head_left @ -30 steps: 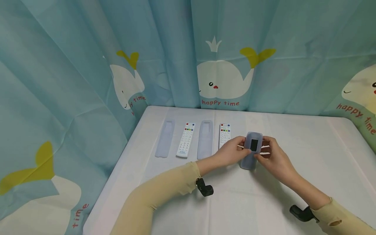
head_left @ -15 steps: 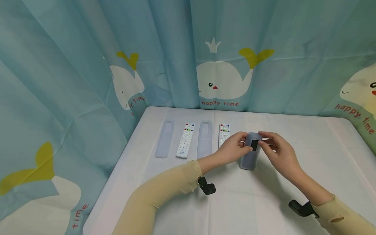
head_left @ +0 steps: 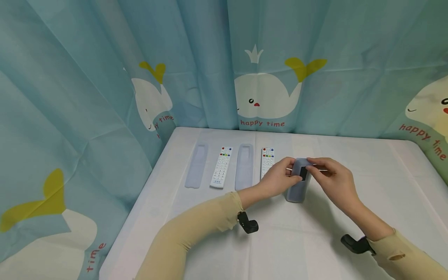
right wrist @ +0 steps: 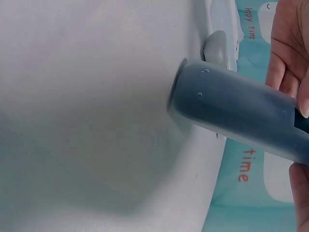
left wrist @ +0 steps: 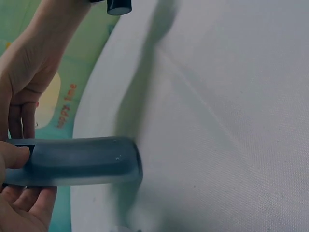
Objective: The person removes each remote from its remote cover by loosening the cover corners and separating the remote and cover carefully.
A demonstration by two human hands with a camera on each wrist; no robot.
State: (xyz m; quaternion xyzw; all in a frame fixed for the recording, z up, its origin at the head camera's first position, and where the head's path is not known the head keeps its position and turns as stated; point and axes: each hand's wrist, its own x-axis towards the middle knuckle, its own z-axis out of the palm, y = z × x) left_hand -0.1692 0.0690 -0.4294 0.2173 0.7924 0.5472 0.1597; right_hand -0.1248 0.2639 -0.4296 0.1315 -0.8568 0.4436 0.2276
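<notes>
My left hand (head_left: 279,177) grips a translucent bluish remote-control cover (head_left: 296,191), thumb on its front and fingers behind. Something dark shows through a rectangular window near its top. At the cover's upper right edge, my right hand (head_left: 334,182) pinches with thumb and fingertips. In the left wrist view the cover (left wrist: 87,159) appears dark blue, and what is inside it cannot be made out clearly. Its lower end points toward the table in the right wrist view. Just left of my left hand lies a white remote (head_left: 267,157), partly hidden by that hand.
Farther left on the white table (head_left: 367,182) lie a flat translucent cover (head_left: 244,167), another white remote (head_left: 221,167) and a second flat cover (head_left: 196,165). A teal curtain (head_left: 210,46) with printed whales hangs behind the table and along its left side.
My right hand has shifted from the cover's lower right side up to its top right edge. My left hand keeps its grip, and the cover has turned slightly. The other items lie still.
</notes>
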